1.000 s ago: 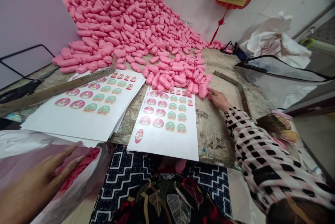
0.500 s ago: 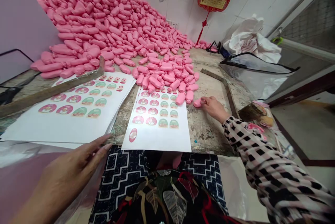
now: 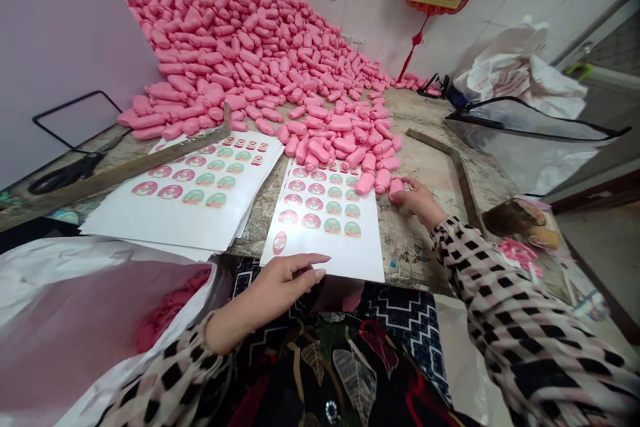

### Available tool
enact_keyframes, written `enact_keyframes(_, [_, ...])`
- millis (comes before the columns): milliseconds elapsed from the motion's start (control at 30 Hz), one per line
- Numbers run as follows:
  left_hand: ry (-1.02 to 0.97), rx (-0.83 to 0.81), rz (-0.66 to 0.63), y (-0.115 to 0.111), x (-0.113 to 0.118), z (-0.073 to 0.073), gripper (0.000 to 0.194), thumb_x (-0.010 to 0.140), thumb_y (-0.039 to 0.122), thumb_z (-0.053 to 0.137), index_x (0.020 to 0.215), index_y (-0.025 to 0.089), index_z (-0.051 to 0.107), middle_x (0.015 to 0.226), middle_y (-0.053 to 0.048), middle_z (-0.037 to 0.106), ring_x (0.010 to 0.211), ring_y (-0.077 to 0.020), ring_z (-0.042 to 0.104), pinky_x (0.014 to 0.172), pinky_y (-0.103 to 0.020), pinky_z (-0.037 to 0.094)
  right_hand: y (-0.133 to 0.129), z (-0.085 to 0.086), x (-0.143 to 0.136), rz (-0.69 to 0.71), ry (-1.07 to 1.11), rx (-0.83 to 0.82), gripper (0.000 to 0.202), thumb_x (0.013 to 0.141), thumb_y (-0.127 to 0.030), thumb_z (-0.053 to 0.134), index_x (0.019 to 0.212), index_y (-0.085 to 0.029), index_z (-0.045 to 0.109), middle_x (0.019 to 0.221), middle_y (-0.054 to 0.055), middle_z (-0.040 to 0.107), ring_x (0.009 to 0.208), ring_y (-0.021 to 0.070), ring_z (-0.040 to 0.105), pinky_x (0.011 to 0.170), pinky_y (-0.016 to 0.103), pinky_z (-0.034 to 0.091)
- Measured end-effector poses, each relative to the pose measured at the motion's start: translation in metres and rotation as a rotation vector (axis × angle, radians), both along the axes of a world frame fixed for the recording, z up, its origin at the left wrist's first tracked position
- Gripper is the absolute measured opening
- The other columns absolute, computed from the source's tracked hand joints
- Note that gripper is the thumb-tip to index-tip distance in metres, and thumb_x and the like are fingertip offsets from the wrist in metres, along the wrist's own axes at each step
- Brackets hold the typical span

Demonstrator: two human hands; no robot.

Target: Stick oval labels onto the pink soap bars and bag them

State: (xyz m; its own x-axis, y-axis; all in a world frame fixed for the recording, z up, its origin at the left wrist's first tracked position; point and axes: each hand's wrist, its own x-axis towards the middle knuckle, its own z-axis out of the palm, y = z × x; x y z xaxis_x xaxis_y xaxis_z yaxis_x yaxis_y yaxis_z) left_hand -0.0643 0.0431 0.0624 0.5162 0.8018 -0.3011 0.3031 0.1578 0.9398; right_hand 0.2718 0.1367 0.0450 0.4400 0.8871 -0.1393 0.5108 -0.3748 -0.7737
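At 2 o'clock on the sheet (image 3: 323, 214), right hand (image 3: 423, 202) has fingers pinched on a pink bottle (image 3: 397, 188). Left hand (image 3: 286, 280) moved in from 8 o'clock to the 6 o'clock edge, fingers slightly apart.

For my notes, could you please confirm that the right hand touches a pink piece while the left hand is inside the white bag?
Not quite: the head view shows the left hand at the near edge of the label sheet, outside the white bag; the right hand touches a pink piece.
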Motion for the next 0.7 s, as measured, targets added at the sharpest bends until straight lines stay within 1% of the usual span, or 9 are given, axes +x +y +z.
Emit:
enact_keyframes(100, [-0.210,-0.175,0.072,0.001,0.008,-0.006,0.038,0.080,0.036,0.058,0.114,0.020,0.061,0.080,-0.004,0.067,0.067,-0.0140,0.061,0.072,-0.030,0.046,-0.010,0.001,-0.010,-0.073,0.088,0.027,0.059,0.063,-0.032,0.060,0.119,-0.019,0.051,0.067,-0.001,0.052,0.044,0.0072,0.031,0.038,0.021,0.022])
enact_keyframes(200, [-0.465,-0.398,0.221,0.003,0.016,-0.013,0.045,0.080,0.035,0.060,0.121,0.020,0.053,0.093,-0.008,0.067,0.078,-0.0160,0.064,0.080,-0.033,0.047,-0.031,0.007,-0.037,-0.042,0.308,0.067,0.059,0.065,-0.032,0.060,0.122,-0.022,0.047,0.066,-0.003,0.051,0.040,0.0052,0.025,0.037,0.021,0.020])
enact_keyframes(333, [-0.759,-0.593,0.359,0.006,0.031,-0.020,0.042,0.080,0.034,0.061,0.119,0.019,0.052,0.113,-0.012,0.061,0.096,-0.0186,0.061,0.089,-0.035,0.045,-0.078,0.012,-0.109,0.177,0.586,0.038,0.058,0.068,-0.036,0.064,0.122,-0.027,0.047,0.069,-0.005,0.050,0.040,0.0045,0.027,0.037,0.019,0.022])
enact_keyframes(400, [-0.875,-0.608,0.420,0.006,0.035,-0.023,0.028,0.081,0.031,0.061,0.105,0.017,0.058,0.104,-0.009,0.064,0.092,-0.0159,0.062,0.086,-0.031,0.047,-0.098,0.012,-0.145,0.351,0.612,-0.017,0.046,0.069,-0.037,0.065,0.113,-0.025,0.056,0.076,-0.003,0.054,0.046,0.0059,0.036,0.042,0.020,0.031])
enact_keyframes(433, [-0.916,-0.599,0.465,0.006,0.034,-0.024,0.020,0.080,0.028,0.062,0.098,0.017,0.060,0.098,-0.006,0.066,0.088,-0.0139,0.063,0.083,-0.027,0.048,-0.104,0.011,-0.159,0.440,0.598,-0.005,0.043,0.071,-0.037,0.064,0.112,-0.024,0.058,0.078,-0.002,0.055,0.054,0.0078,0.044,0.050,0.022,0.038])
enact_keyframes(500, [-0.925,-0.566,0.556,0.005,0.026,-0.027,0.013,0.078,0.023,0.064,0.088,0.017,0.060,0.089,-0.003,0.066,0.081,-0.0119,0.063,0.078,-0.025,0.049,-0.108,0.011,-0.174,0.543,0.550,0.015,0.041,0.076,-0.041,0.060,0.113,-0.024,0.058,0.083,-0.001,0.058,0.069,0.0114,0.051,0.065,0.025,0.044])
enact_keyframes(567, [-0.824,-0.518,0.600,0.002,0.011,-0.028,0.016,0.076,0.024,0.065,0.088,0.017,0.058,0.084,-0.002,0.066,0.075,-0.0133,0.063,0.072,-0.027,0.050,-0.101,0.010,-0.176,0.564,0.440,0.014,0.041,0.083,-0.047,0.048,0.116,-0.024,0.056,0.088,0.001,0.059,0.078,0.0142,0.054,0.073,0.029,0.044])
enact_keyframes(633, [-0.645,-0.424,0.603,-0.003,-0.008,-0.027,0.021,0.075,0.028,0.067,0.091,0.018,0.057,0.076,-0.001,0.064,0.065,-0.0135,0.062,0.065,-0.028,0.050,-0.087,0.006,-0.172,0.590,0.267,0.013,0.040,0.088,-0.048,0.037,0.113,-0.024,0.058,0.092,0.003,0.060,0.084,0.0163,0.055,0.077,0.031,0.043])
enact_keyframes(700, [-0.414,-0.274,0.583,-0.008,-0.025,-0.026,0.025,0.071,0.029,0.069,0.091,0.019,0.059,0.071,0.001,0.062,0.060,-0.0120,0.058,0.063,-0.026,0.048,-0.075,0.001,-0.172,0.663,0.061,0.045,0.036,0.090,-0.043,0.035,0.104,-0.024,0.062,0.095,0.003,0.062,0.090,0.0178,0.055,0.080,0.033,0.041])
